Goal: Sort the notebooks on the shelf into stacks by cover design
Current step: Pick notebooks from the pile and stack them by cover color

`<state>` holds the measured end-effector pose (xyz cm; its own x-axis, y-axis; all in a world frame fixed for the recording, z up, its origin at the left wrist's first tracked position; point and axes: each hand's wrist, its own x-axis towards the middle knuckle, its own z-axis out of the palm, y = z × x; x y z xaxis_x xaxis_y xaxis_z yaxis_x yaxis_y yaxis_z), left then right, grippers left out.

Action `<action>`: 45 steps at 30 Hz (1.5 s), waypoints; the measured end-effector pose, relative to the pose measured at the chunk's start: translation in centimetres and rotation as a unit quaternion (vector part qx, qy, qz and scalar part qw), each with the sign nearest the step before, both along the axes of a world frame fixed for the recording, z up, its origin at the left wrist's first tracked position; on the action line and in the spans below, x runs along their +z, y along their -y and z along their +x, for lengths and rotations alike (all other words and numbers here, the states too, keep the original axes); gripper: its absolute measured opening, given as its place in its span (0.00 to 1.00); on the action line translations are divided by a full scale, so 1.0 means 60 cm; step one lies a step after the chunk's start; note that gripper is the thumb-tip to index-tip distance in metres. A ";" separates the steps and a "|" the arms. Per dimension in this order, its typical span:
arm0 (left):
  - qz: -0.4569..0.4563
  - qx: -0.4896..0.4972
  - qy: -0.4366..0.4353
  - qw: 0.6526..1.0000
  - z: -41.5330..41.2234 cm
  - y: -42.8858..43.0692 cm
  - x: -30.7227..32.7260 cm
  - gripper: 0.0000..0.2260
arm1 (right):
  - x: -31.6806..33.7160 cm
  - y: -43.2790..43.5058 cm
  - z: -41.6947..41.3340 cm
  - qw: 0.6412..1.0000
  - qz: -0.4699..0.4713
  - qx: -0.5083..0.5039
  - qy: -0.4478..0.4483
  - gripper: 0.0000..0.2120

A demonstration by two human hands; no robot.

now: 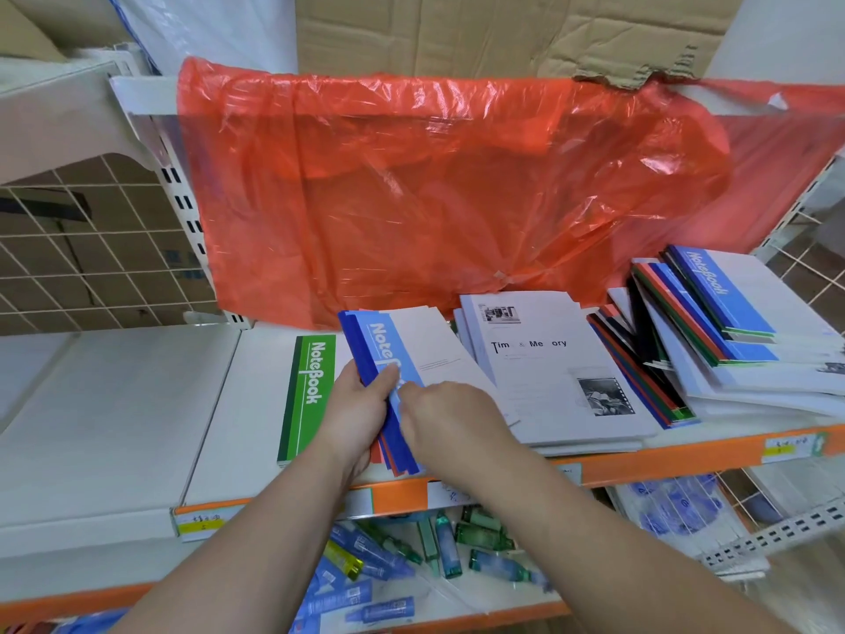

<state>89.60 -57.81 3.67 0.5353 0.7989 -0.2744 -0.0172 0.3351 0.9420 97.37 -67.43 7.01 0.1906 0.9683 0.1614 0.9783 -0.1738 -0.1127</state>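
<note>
1. The left hand [354,404] is gripping the blue notebooks [411,340] at the spine edge, thumb on top and fingers curled under. The bundle is tilting over the near-centre edge of the shelf [114,404].
2. The right hand [450,416] is resting curled fingertips on the top cover; cannot tell whether they are pinching it.
3. The green notebook [308,395] is lying flat just left, the Time & Memory stack [548,372] just right, and the mixed pile [713,340] far right.
4. Judgement: squaring the spines and checking each cover seems advisable before laying the bundle down apart from both neighbours.

green notebook [307,395], blue notebooks [388,354], orange bag [434,189].
</note>
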 end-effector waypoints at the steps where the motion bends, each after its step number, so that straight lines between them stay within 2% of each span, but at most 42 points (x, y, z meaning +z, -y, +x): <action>1: -0.003 0.006 -0.004 1.000 0.000 0.000 0.001 0.07 | -0.003 -0.003 0.017 0.999 0.016 -0.029 -0.037 0.11; 3: -0.003 0.007 -0.001 1.000 -0.001 -0.002 0.009 0.07 | -0.005 -0.010 0.057 0.983 0.062 -0.112 -0.130 0.10; 6: 0.012 -0.009 0.018 1.000 0.002 -0.002 0.029 0.07 | 0.012 -0.009 0.108 0.925 0.058 -0.245 -0.285 0.21; 8: 0.013 -0.017 0.034 0.999 0.011 0.003 0.044 0.08 | 0.018 -0.002 0.128 0.857 0.034 -0.278 -0.433 0.24; 10: 0.019 -0.022 0.041 0.999 0.024 0.009 0.054 0.08 | 0.027 0.010 0.136 0.775 0.045 -0.269 -0.571 0.18; 11: 0.032 -0.020 0.037 0.999 0.030 0.013 0.056 0.08 | 0.029 0.016 0.137 0.753 0.062 -0.263 -0.600 0.15; 12: 0.061 -0.016 0.025 0.998 0.038 0.016 0.058 0.08 | 0.028 0.020 0.139 0.750 0.084 -0.254 -0.604 0.13; 16: 0.235 -0.002 -0.012 0.972 0.071 0.020 0.077 0.06 | 0.031 0.033 0.164 0.825 0.226 -0.208 -0.475 0.03; 17: 0.266 -0.003 -0.012 0.964 0.081 0.021 0.087 0.05 | 0.037 0.037 0.171 0.829 0.257 -0.200 -0.454 0.03; 19: 0.297 -0.005 -0.001 0.955 0.100 0.025 0.105 0.06 | 0.037 0.044 0.191 0.816 0.296 -0.194 -0.457 0.07; 21: 0.294 -0.017 0.009 0.956 0.117 0.030 0.104 0.07 | 0.029 0.053 0.206 0.797 0.312 -0.192 -0.480 0.11; 25: 0.245 -0.051 -0.003 0.968 0.139 0.051 0.063 0.11 | -0.006 0.071 0.210 0.785 0.301 -0.197 -0.505 0.09; 38: 0.218 -0.035 -0.028 0.975 0.162 0.057 0.057 0.11 | -0.008 0.075 0.222 0.790 0.279 -0.202 -0.507 0.11; 45: 0.215 -0.044 -0.041 0.975 0.163 0.058 0.051 0.12 | -0.011 0.082 0.224 0.805 0.252 -0.202 -0.498 0.09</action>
